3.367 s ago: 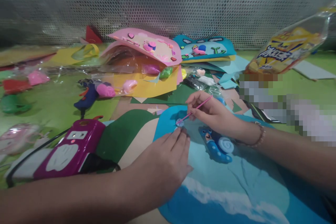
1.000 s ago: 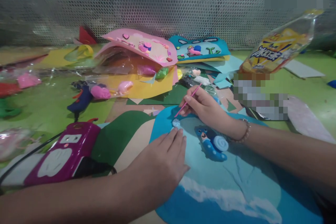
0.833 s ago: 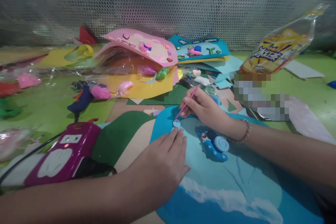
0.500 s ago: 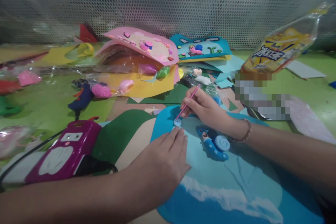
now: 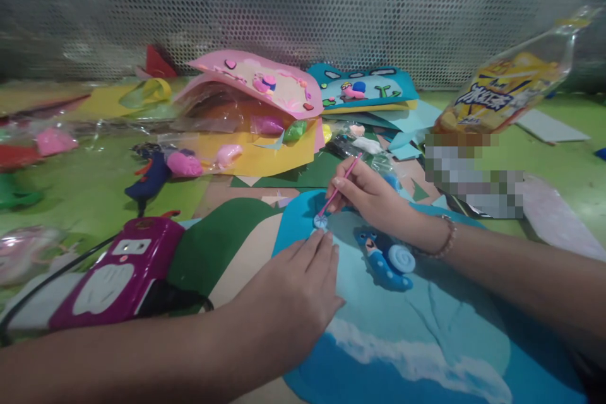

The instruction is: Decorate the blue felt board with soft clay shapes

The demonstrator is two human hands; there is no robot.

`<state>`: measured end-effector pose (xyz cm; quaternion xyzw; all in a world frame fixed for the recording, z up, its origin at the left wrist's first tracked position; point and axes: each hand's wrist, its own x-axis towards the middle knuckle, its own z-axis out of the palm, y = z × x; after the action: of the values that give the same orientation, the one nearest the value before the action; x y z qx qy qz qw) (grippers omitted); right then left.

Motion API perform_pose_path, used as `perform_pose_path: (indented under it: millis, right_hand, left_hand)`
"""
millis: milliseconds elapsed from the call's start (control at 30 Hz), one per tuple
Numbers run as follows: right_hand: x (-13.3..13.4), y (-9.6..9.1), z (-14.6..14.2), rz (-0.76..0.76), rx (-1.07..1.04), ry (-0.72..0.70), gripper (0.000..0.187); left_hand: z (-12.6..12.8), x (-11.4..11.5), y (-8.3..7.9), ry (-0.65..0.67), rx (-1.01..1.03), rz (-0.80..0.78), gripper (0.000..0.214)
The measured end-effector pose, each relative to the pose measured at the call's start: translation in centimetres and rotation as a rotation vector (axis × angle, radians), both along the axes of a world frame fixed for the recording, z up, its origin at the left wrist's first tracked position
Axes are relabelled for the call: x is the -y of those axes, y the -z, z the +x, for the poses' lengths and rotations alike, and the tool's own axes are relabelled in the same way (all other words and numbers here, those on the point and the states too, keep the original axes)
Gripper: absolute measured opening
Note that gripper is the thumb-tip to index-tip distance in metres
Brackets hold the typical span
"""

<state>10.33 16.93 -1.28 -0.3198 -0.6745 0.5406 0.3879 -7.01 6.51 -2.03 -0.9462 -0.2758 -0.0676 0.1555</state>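
My right hand pinches a thin pink stick-like modelling tool, slanted down to the left. Its tip meets a small pale blue clay disc marked with radiating lines, near the upper left of a blue sheet. Just below the disc, my left hand lies flat with fingers stretched out together, fingertips close against the disc's lower edge. A blue clay snail with a pale spiral shell is on the sheet's lighter blue panel, below my right wrist. White clay is smeared along the panel's lower edge.
To the left are a magenta power strip with a black cable and a dark blue glue gun. Behind are a pink decorated sheet, a blue decorated sheet and bagged clay. A bottle leans at right.
Almost nothing differs. Both hands, the pink tool and the disc keep their places, while the whole view shifts very slightly.
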Motion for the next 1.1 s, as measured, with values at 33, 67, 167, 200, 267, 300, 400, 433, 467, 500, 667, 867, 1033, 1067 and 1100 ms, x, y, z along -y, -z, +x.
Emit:
perform_pose_path:
  millis: [33,67,167,200,267,300,400,433,467,500,667,867,1033,1067,1100]
  right_hand:
    - [0.01,-0.02,-0.02,0.006,0.002,0.003,0.03]
    - [0.02,-0.03,-0.04,0.009,0.007,0.005,0.03]
    - [0.03,-0.03,-0.05,-0.003,0.009,-0.003,0.029]
    - [0.03,-0.02,-0.05,-0.008,0.001,-0.005,0.029]
    - [0.02,0.0,-0.04,-0.013,-0.014,-0.001,0.029]
    - [0.01,0.01,-0.04,-0.012,-0.018,0.001,0.029]
    - [0.0,-0.01,-0.04,-0.015,-0.019,-0.01,0.029]
    - [0.01,-0.03,-0.04,-0.018,-0.022,-0.013,0.029]
    - [0.02,-0.05,-0.04,-0.02,-0.024,-0.012,0.029]
    - [0.03,-0.08,-0.04,-0.022,-0.025,-0.009,0.03]
    - [0.08,-0.11,-0.01,-0.02,-0.033,0.007,0.032]
    - [-0.05,-0.02,0.13,0.011,-0.045,0.101,0.028]
    - [-0.01,-0.2,0.16,0.009,0.001,0.081,0.026]
    - [0.0,-0.25,0.15,0.011,0.009,0.077,0.026]
    - [0.02,-0.29,0.14,0.016,0.015,0.073,0.026]
  left_hand:
    - [0.02,-0.02,0.01,0.003,0.0,0.002,0.043]
    - [0.03,-0.05,0.01,0.006,0.002,0.005,0.043]
    - [0.05,-0.09,-0.04,0.007,0.009,0.012,0.042]
    - [0.03,-0.09,-0.06,0.005,0.012,0.013,0.042]
    - [0.0,-0.06,-0.07,0.0,0.015,0.007,0.043]
    - [-0.02,-0.06,-0.07,-0.001,0.016,0.006,0.043]
    - [-0.04,-0.09,-0.07,0.002,0.014,-0.003,0.044]
    - [-0.03,-0.1,-0.09,0.001,0.013,-0.004,0.044]
    - [-0.03,-0.12,-0.11,0.002,0.012,-0.003,0.044]
    - [-0.02,-0.13,-0.13,0.002,0.01,-0.002,0.044]
    - [-0.02,-0.14,-0.14,0.004,0.007,0.006,0.045]
    - [0.03,-0.12,-0.06,0.008,0.009,0.017,0.045]
    - [0.05,-0.03,-0.16,0.001,0.021,0.022,0.045]
    - [0.04,-0.02,-0.18,-0.001,0.019,0.02,0.045]
    - [0.02,-0.02,-0.18,-0.001,0.017,0.018,0.045]
